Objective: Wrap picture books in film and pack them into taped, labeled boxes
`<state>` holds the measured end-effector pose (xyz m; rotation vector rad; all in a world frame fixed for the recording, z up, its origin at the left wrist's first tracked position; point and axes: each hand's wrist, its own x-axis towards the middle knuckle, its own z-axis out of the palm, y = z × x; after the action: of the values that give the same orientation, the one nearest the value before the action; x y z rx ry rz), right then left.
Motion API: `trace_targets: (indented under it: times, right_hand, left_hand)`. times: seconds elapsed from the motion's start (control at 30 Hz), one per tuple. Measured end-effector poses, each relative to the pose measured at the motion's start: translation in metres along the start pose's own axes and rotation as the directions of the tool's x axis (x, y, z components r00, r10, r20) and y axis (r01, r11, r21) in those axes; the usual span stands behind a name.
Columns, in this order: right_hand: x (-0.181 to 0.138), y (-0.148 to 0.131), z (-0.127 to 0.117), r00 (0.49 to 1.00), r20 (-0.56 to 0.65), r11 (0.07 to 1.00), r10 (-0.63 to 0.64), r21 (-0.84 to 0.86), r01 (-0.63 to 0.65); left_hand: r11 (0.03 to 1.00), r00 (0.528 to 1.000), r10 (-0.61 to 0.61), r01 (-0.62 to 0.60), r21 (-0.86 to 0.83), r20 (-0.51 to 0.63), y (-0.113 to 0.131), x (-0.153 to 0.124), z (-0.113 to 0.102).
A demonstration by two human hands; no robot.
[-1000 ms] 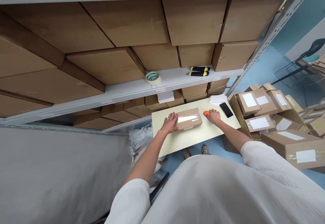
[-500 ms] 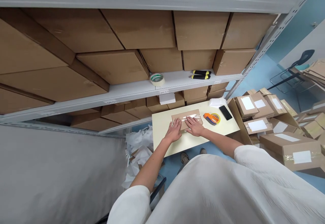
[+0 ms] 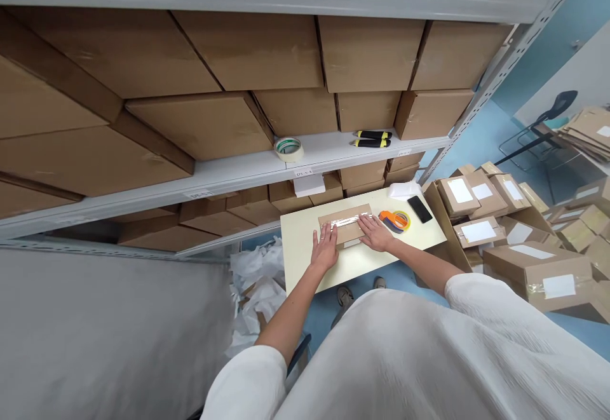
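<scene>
Fingers [image 3: 327,237] spread, gripping nothing; left hand [image 3: 325,251] and right hand [image 3: 376,236] lie on the oblong brown cardboard box [image 3: 349,234], likely steadying it.

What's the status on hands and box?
Left hand, right hand: both open on cardboard box. Shiny tape along box top. Orange dispenser beside right hand, off the box.

hands [image 3: 325,251] hide parts of the taped box [image 3: 348,234], and the shelf label [image 3: 304,173] is illegibly small.
</scene>
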<state>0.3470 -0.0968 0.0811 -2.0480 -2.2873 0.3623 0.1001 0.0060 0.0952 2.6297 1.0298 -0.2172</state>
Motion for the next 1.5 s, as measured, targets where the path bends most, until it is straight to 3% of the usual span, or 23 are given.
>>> trace_targets:
  times: [0.27, 0.57, 0.83, 1.0, 1.13, 1.27, 1.37, 1.5]
  right_hand:
    - [0.007, -0.004, -0.002, 0.993, 0.028, 0.992, 0.115, 0.040, -0.116]
    - [0.003, -0.003, 0.007, 0.994, 0.046, 0.994, 0.103, 0.026, -0.104]
    - [0.005, -0.013, 0.006, 0.982, 0.047, 0.982, 0.186, -0.028, -0.184]
    - [-0.007, -0.014, -0.002, 0.960, 0.009, 0.959, 0.281, 0.032, -0.281]
    - [-0.043, 0.004, -0.011, 0.879, -0.014, 0.877, 0.477, 0.070, -0.475]
    - [-0.080, 0.039, -0.019, 0.791, 0.005, 0.790, 0.612, 0.049, -0.611]
    - [-0.091, 0.067, -0.021, 0.780, 0.019, 0.779, 0.625, 0.040, -0.625]
    - [-0.084, 0.091, -0.016, 0.794, 0.142, 0.798, 0.592, 0.036, -0.601]
  left_hand:
    - [0.998, 0.999, -0.048, 0.048, -0.036, 0.008, 0.001, 0.004, 0.005]
    - [0.998, 0.998, -0.055, 0.055, -0.016, -0.009, 0.001, 0.006, 0.021]
    - [0.996, 0.995, -0.085, 0.083, -0.037, -0.047, 0.009, 0.004, 0.021]
    - [0.997, 0.996, -0.078, 0.077, -0.033, -0.052, 0.007, -0.001, 0.017]
    - [0.994, 0.994, -0.104, 0.103, -0.025, -0.034, 0.003, -0.005, 0.013]
    - [0.991, 0.993, -0.117, 0.117, -0.065, -0.011, 0.002, -0.005, 0.008]
    - [0.983, 0.988, -0.151, 0.146, -0.109, -0.036, 0.006, 0.000, 0.000]
    - [0.976, 0.977, -0.177, 0.159, -0.150, -0.120, 0.022, 0.011, -0.006]
